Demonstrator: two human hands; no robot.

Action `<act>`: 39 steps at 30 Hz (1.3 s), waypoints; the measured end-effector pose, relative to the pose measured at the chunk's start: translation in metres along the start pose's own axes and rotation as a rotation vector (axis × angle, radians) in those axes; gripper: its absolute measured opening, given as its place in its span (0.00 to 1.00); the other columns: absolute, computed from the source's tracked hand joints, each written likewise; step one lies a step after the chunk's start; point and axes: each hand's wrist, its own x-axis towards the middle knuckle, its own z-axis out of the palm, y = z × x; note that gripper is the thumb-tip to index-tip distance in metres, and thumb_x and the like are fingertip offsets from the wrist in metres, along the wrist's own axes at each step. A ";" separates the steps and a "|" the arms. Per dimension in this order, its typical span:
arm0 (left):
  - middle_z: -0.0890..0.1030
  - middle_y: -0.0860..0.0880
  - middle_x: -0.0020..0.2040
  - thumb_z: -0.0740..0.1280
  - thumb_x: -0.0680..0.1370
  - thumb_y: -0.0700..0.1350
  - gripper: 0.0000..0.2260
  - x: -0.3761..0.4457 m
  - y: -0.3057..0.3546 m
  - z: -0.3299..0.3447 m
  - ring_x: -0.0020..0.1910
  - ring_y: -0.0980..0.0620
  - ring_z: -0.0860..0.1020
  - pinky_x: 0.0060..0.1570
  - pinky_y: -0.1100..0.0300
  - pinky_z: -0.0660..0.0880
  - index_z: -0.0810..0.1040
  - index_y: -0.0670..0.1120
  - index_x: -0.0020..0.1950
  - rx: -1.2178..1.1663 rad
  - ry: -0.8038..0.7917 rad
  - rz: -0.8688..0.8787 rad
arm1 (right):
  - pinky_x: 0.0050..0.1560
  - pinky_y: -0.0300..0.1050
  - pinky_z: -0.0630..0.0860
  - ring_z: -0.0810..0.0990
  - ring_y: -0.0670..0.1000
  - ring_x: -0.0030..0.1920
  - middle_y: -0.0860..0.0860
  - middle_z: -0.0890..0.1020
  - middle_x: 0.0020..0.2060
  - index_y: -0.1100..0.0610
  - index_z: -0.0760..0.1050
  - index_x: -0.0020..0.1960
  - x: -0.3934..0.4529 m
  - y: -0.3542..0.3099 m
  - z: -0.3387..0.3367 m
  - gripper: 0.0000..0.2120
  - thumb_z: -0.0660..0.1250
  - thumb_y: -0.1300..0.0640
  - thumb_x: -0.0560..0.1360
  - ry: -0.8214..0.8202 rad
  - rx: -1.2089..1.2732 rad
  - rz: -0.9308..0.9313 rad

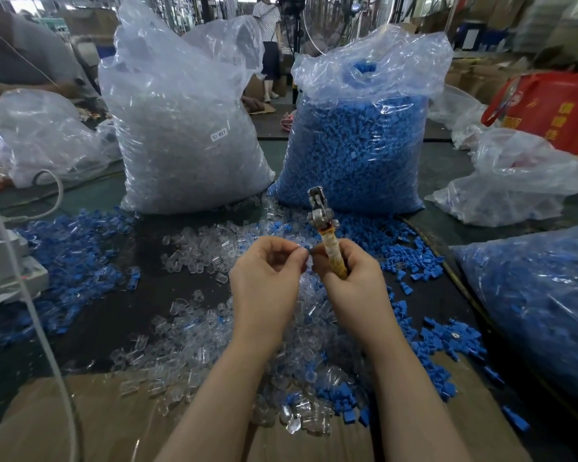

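While the right hand (347,275) is clenched round the handle of a hand tool (327,241), the tool stands nearly upright out of the top of the fist, its head tipped slightly to the left and well above the knuckles. The handle is wrapped in worn, yellowish tape, and the head is dull grey metal with a pivot joint and a narrow tip. The left hand (267,271) sits just beside the right, fingers curled, thumb and forefinger pinching a small part (308,251) that meets the right thumb (too small and blurred to tell its exact shape). Both hands hover over the dark table (114,311), above a scatter of loose clear caps (197,251) with loose blue caps (414,261) to the right. Behind them stand two tall plastic sacks side by side: a clear-cap sack (187,128) on the left, labelled "SJ 017", and a blue-cap sack (357,145) on the right. A cardboard sheet (80,411) covers the near edge, under the forearms.
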 end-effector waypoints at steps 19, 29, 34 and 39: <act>0.80 0.58 0.34 0.67 0.78 0.34 0.08 0.015 -0.002 -0.020 0.36 0.62 0.78 0.41 0.70 0.74 0.76 0.47 0.43 -0.200 -0.072 0.129 | 0.46 0.59 0.75 0.77 0.61 0.43 0.56 0.78 0.42 0.56 0.73 0.49 0.001 0.008 -0.012 0.07 0.70 0.58 0.74 -0.275 -0.189 0.095; 0.80 0.58 0.37 0.66 0.78 0.33 0.06 0.016 -0.002 -0.028 0.38 0.64 0.78 0.43 0.69 0.75 0.76 0.43 0.46 -0.246 -0.205 0.175 | 0.38 0.47 0.68 0.70 0.50 0.35 0.53 0.76 0.40 0.53 0.72 0.50 -0.001 0.007 -0.014 0.07 0.67 0.62 0.75 -0.347 -0.211 0.076; 0.80 0.57 0.37 0.66 0.78 0.33 0.05 0.016 -0.002 -0.027 0.38 0.63 0.78 0.43 0.70 0.75 0.76 0.42 0.46 -0.245 -0.207 0.187 | 0.34 0.48 0.65 0.68 0.49 0.31 0.51 0.73 0.33 0.53 0.71 0.45 -0.002 0.006 -0.012 0.07 0.62 0.60 0.67 -0.308 -0.234 0.053; 0.80 0.57 0.37 0.66 0.78 0.33 0.06 0.016 -0.003 -0.028 0.38 0.63 0.78 0.42 0.70 0.74 0.76 0.44 0.46 -0.247 -0.198 0.179 | 0.33 0.47 0.65 0.67 0.48 0.30 0.46 0.71 0.30 0.50 0.71 0.42 -0.002 0.009 -0.010 0.07 0.61 0.58 0.65 -0.287 -0.256 0.052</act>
